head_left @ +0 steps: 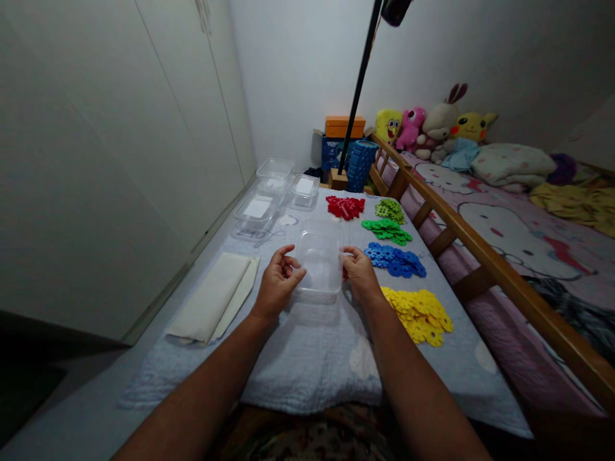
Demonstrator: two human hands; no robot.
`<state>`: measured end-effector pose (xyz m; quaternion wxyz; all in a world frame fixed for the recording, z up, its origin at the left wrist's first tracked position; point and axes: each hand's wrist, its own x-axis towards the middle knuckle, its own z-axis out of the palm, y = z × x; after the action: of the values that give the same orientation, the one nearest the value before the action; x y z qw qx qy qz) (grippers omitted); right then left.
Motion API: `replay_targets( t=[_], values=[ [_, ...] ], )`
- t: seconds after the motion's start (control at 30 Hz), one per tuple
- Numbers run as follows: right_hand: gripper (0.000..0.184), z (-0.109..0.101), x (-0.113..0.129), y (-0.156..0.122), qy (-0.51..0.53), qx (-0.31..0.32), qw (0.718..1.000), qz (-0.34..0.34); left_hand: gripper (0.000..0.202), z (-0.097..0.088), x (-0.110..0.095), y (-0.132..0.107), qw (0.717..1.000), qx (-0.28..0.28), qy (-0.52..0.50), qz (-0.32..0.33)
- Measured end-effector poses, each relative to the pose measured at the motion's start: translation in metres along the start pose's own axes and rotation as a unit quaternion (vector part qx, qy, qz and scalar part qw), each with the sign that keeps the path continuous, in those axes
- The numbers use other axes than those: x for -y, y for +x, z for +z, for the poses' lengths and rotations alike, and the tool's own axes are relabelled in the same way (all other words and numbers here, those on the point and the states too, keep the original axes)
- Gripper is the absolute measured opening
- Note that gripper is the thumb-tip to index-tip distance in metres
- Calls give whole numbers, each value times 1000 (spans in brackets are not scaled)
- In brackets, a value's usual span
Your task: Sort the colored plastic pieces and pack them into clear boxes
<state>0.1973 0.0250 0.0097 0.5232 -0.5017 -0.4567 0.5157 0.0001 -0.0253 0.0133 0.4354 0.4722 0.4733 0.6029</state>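
A clear plastic container is in front of me over the cloth-covered table, between my two hands. My left hand is at its left side, with the fingers curled and the thumb apart from them, near the container's wall. On the other side, my right hand grips the container's right edge, its fingertips partly hidden. Just right of that hand lie flower-shaped plastic pieces in a blue pile and a yellow pile.
Farther back are a green pile, a light green pile and a red pile. Several clear containers stand at the back left. Folded beige cloth lies left. A wooden bed rail borders the right side.
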Motion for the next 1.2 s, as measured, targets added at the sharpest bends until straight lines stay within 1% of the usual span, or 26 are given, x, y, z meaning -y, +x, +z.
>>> replay_targets(
  t=[0.1, 0.2, 0.4, 0.6, 0.7, 0.87, 1.07, 1.2],
  values=[
    [47, 2, 2, -1, 20, -5, 1000, 18, 58, -1, -1, 1, 999, 4, -26, -26],
    [51, 3, 2, -2, 15, -15, 999, 29, 52, -2, -2, 2, 998, -2, -47, -34],
    [48, 5, -3, -3, -33, -27, 999, -3, 44, -3, -5, -1, 997, -11, -68, -23],
    [52, 6, -4, -5, -67, -44, 997, -22, 35, -2, -8, -2, 994, -32, -99, -21],
    [51, 6, -4, -5, -77, -49, 995, -29, 34, -3, -7, 0, 992, -34, -119, -27],
    [50, 6, -3, -4, -101, -63, 992, -41, 33, -5, -7, 0, 988, -22, -148, -33],
    [55, 7, 0, -6, -94, -69, 992, -43, 31, -8, -14, -2, 989, -17, -147, -31],
    [57, 7, 0, -5, -83, -78, 993, -42, 30, -10, -14, -2, 987, -11, -157, -21]
  ],
)
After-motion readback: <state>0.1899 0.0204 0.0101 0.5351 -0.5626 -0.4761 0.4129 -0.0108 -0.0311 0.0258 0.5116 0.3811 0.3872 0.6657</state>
